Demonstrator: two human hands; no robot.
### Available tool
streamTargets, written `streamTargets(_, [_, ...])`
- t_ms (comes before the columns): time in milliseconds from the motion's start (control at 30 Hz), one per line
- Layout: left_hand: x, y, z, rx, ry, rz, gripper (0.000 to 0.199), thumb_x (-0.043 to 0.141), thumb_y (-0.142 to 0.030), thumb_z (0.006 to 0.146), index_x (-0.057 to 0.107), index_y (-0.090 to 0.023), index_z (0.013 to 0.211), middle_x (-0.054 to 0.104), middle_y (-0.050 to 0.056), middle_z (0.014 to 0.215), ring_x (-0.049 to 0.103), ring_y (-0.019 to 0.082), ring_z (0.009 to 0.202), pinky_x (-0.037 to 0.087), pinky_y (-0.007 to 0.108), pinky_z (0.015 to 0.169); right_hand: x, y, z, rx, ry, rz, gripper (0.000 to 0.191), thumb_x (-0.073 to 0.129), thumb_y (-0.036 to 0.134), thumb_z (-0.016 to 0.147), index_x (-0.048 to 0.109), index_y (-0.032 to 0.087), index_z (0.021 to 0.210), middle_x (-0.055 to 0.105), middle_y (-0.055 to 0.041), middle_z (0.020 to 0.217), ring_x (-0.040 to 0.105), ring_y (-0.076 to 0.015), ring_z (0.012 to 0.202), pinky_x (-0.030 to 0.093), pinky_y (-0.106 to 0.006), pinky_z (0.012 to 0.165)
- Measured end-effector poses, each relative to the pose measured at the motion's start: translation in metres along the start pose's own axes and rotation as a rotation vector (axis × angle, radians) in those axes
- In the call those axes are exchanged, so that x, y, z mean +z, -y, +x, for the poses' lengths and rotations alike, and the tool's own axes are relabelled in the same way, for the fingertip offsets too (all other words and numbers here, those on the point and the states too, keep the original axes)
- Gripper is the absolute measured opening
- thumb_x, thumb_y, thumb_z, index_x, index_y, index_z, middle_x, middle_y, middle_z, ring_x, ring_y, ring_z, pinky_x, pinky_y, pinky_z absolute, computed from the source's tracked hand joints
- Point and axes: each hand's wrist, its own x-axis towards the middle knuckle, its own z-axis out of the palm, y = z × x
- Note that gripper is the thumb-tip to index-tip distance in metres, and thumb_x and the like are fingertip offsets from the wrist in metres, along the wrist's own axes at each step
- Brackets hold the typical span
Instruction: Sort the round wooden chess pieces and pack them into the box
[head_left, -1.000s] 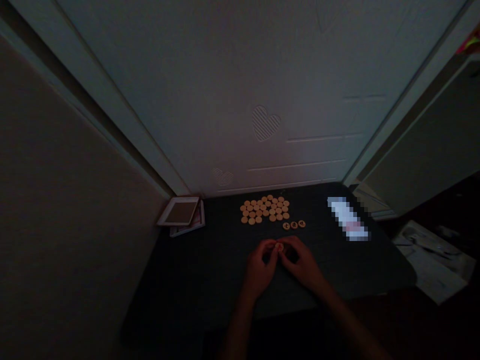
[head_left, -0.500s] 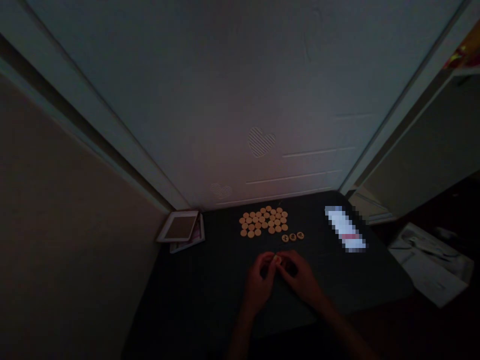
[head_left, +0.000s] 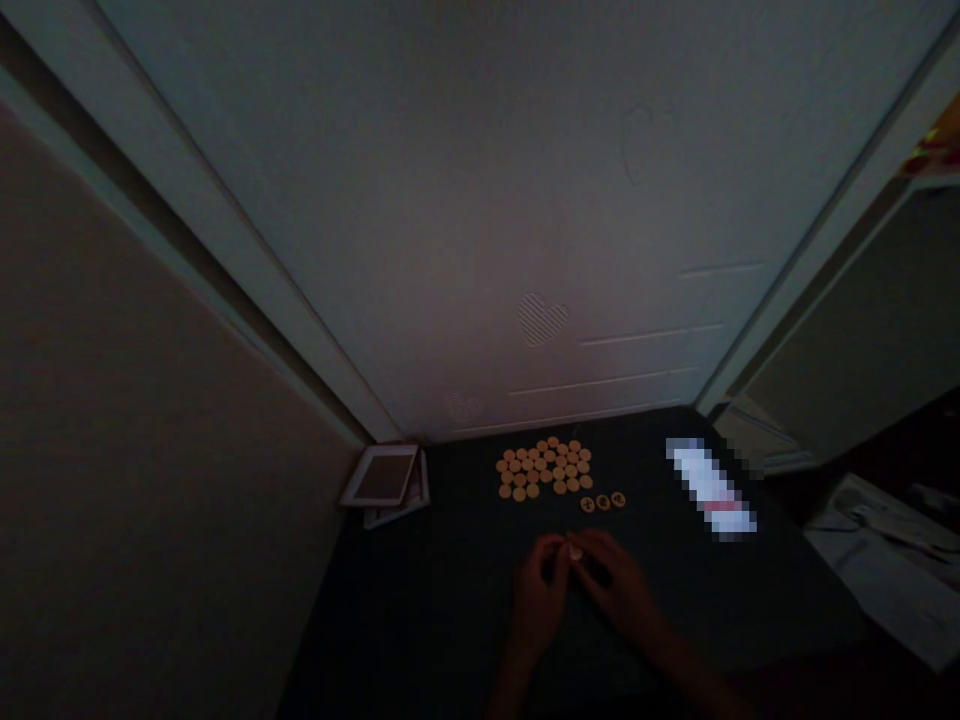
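Observation:
My left hand and my right hand meet above the dark table, fingertips pinched together around a small round xiangqi piece. The fingers cover much of it, and its marking cannot be read. Just beyond the hands, a short row of 3 xiangqi pieces lies with dark characters facing up. Farther back is a close-packed group of several plain-looking wooden discs, apparently xiangqi pieces with no characters visible.
Two stacked flat frames or trays sit at the table's back left. A bright blurred-out object lies on the right of the dark table. A pale panel with embossed hearts rises behind. Off the right edge stands a white box.
The camera view has tilted, so everything appears lower and slightly to the right. Both hands keep their pinch on the xiangqi piece; the pieces on the table look unmoved.

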Motion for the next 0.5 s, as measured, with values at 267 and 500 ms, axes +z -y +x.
streamTargets(267, [-0.001, 0.006, -0.003, 0.026, 0.009, 0.178, 0.027, 0.055, -0.042, 0.098, 0.073, -0.023, 0.103, 0.078, 0.005, 0.093, 0.074, 0.021, 0.087, 0.057, 0.032, 0.082, -0.046, -0.038, -0.006, 0.050, -0.120, -0.231, 0.026, 0.060, 0.038, 0.096, 0.069, 0.027, 0.118, 0.074, -0.0078, 0.114, 0.070, -0.0265, 0.105, 0.057, -0.046, 0.094])
streamTargets(500, [0.001, 0.004, -0.004, 0.052, 0.006, 0.233, 0.025, 0.056, -0.040, 0.097, 0.074, -0.023, 0.102, 0.078, 0.006, 0.095, 0.073, 0.021, 0.088, 0.057, 0.032, 0.082, -0.078, -0.057, 0.002, 0.002, -0.084, -0.403, 0.022, 0.060, 0.037, 0.096, 0.071, 0.028, 0.113, 0.075, -0.0068, 0.111, 0.069, -0.0272, 0.104, 0.056, -0.047, 0.091])
